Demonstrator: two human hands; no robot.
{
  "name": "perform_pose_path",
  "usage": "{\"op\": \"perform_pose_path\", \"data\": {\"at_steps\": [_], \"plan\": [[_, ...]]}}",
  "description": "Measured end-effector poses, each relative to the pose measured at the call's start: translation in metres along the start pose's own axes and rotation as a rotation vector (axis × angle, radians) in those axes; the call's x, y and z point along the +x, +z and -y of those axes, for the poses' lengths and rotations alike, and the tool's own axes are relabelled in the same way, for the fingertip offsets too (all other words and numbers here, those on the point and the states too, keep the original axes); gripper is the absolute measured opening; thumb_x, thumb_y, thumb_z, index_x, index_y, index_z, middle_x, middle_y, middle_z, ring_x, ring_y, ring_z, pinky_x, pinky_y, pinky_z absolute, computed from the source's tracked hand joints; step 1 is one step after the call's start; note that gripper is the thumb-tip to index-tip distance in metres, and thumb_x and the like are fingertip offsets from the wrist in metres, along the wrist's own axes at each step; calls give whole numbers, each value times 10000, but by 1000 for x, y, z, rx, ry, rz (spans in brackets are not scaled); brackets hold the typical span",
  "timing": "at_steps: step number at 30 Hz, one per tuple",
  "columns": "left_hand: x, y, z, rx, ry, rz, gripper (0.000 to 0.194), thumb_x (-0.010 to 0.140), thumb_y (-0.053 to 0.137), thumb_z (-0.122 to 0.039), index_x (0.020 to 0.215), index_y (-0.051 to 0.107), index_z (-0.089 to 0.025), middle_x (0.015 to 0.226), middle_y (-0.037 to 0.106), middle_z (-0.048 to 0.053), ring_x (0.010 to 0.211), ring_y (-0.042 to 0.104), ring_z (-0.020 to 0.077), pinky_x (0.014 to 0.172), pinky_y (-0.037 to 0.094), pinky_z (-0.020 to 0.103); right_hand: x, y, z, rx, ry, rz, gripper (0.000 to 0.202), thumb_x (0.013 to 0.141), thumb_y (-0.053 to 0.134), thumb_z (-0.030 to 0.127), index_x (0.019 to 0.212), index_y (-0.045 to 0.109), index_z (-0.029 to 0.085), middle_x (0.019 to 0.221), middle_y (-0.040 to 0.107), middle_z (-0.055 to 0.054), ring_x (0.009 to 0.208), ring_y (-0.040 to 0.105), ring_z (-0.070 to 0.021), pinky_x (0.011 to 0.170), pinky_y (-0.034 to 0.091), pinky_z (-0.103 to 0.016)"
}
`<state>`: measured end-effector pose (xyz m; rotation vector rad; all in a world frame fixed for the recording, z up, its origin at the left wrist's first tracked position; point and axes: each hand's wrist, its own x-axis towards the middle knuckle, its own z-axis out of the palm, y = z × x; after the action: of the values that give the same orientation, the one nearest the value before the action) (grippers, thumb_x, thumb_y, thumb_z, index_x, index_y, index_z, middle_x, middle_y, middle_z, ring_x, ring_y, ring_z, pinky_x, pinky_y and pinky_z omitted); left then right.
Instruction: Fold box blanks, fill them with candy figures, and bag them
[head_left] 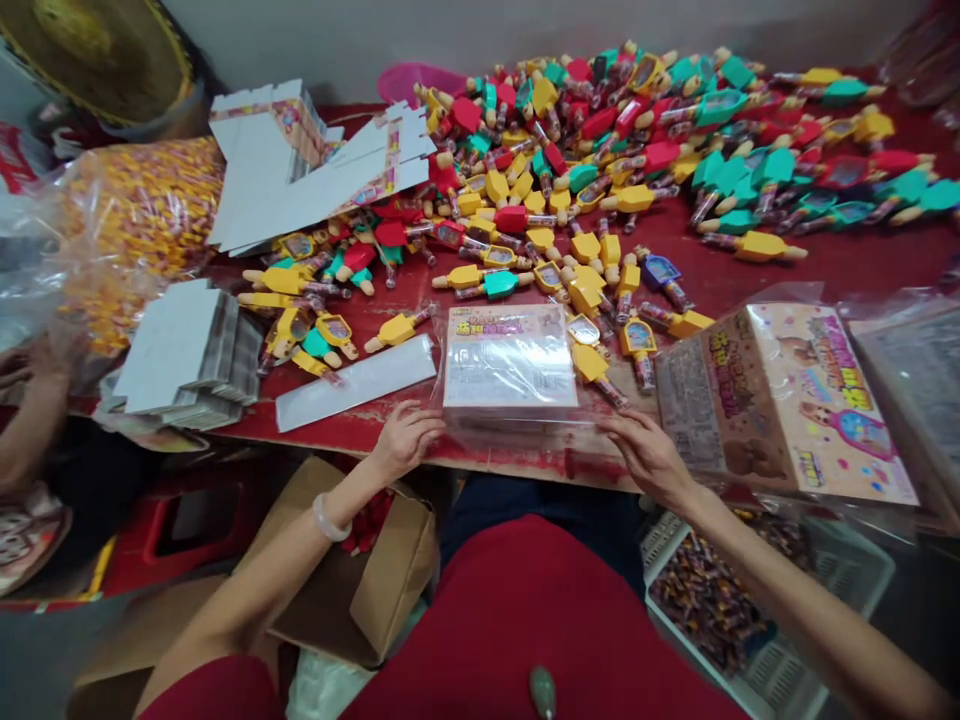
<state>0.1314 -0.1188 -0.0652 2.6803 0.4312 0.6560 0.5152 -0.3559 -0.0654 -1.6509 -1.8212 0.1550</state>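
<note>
A flat printed display box (pixel 504 355) lies inside a clear plastic bag (pixel 517 428) at the table's front edge, directly before me. At the bag's near left corner is my left hand (pixel 409 438), its fingers closed on the plastic. My right hand (pixel 649 455) pinches the near right corner, so the film is stretched between both hands. Left of the bag lies a white flat strip (pixel 356 382). Several toy-like candy pieces, such as a yellow one (pixel 592 362), lie against the bag's right side and beyond it.
A large heap of red, green and yellow pieces (pixel 555 180) covers the red table (pixel 787 275). White cardboard stacks (pixel 180 350) stand left, bagged printed boxes (pixel 817 400) right. Below are a carton (pixel 397 590) and a white crate (pixel 862 570). Another person's arm (pixel 34 420) is at far left.
</note>
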Motion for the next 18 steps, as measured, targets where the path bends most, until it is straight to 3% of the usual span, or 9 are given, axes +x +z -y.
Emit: {"op": "perform_pose_path", "data": {"at_steps": [4, 7, 10, 12, 15, 18], "plan": [[-11, -1, -24, -98, -234, -207, 539, 1080, 303, -467, 828, 704, -210, 762, 751, 76, 765, 684, 205, 841, 541, 406, -6, 1, 30, 97, 248, -134, 275, 1061, 450, 361, 1062, 689, 225, 736, 739, -31, 732, 695, -201, 744, 570, -354], [-13, 5, -42, -172, -530, -284, 588, 1058, 305, -552, 705, 640, -222, 682, 688, 74, 699, 632, 205, 727, 512, 353, -6, 8, 40, 201, 498, -152, 369, 1047, 454, 476, 984, 692, 202, 650, 691, -24, 612, 651, -181, 660, 520, -325], [-7, 16, -51, -363, -926, -239, 566, 1014, 360, -625, 679, 583, -227, 589, 615, 36, 583, 589, 184, 617, 470, 305, 0, 19, 39, 391, 816, -120, 501, 942, 545, 650, 867, 712, 183, 553, 610, -11, 495, 553, -166, 523, 430, -299], [-1, 26, -50, -548, -1109, -157, 559, 976, 402, -663, 651, 535, -228, 505, 543, 1, 496, 527, 163, 552, 431, 282, 6, 29, 34, 542, 1005, -146, 573, 801, 653, 743, 737, 699, 176, 488, 532, 9, 440, 456, -139, 457, 346, -280], [4, 43, -43, -642, -1174, -97, 531, 896, 515, -679, 629, 499, -220, 535, 551, -7, 542, 536, 157, 584, 449, 272, 11, 44, 26, 658, 1104, -207, 616, 608, 773, 773, 560, 623, 177, 523, 533, -5, 500, 431, -116, 469, 334, -259], [11, 52, -33, -587, -1159, -124, 430, 800, 679, -610, 827, 624, -184, 852, 721, 68, 804, 662, 211, 767, 530, 325, 16, 55, 20, 691, 1116, -210, 611, 524, 824, 753, 608, 641, 176, 635, 615, -33, 592, 508, -133, 530, 416, -259]]}}
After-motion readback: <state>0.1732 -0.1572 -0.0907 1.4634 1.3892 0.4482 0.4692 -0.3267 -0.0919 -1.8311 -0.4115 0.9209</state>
